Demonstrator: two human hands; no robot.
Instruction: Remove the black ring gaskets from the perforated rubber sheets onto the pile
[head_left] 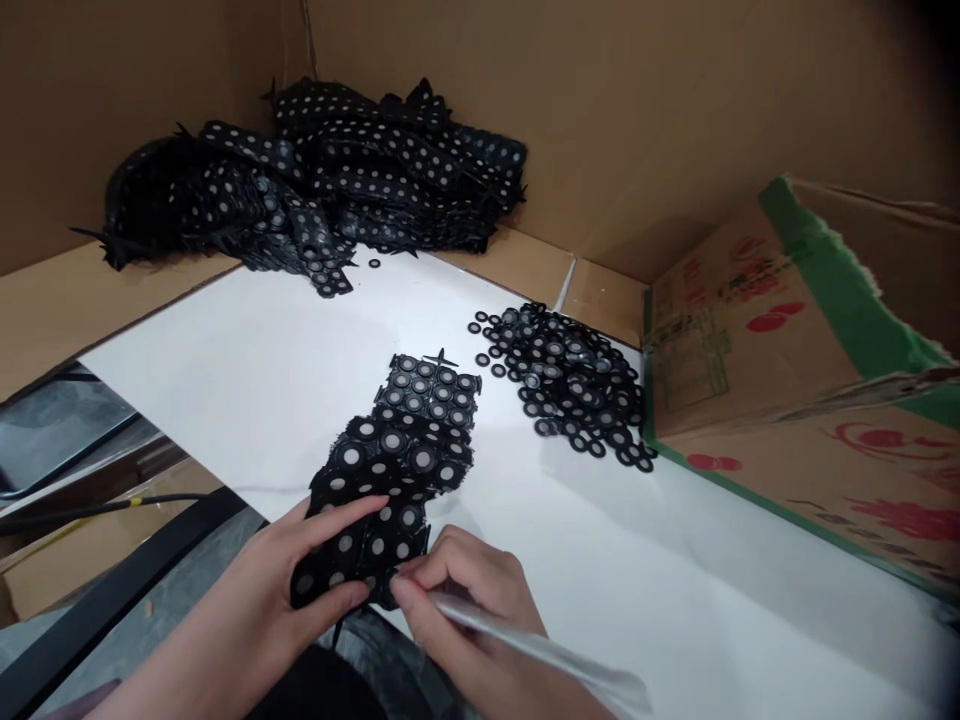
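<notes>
A black moulded rubber sheet [390,525], covered in round spots, lies at the near edge of the white board. My left hand [300,575] grips its near end, thumb and forefinger pressing on the surface. In my right hand [472,600] is a pen-like tool with a whitish handle [540,650], held between thumb and fingers. The tool's tip meets the sheet's near right corner, but my fingers hide it, so its kind cannot be made out. Further away, the sheet's far end shows rows of raised rings.
Loose black rings [577,380] are heaped at the right of the white board [712,560]. Behind it sits a pile of spotted black sheets [375,165]. An open cardboard box [735,310] with green edges stands at right. Cardboard walls [600,120] enclose the back.
</notes>
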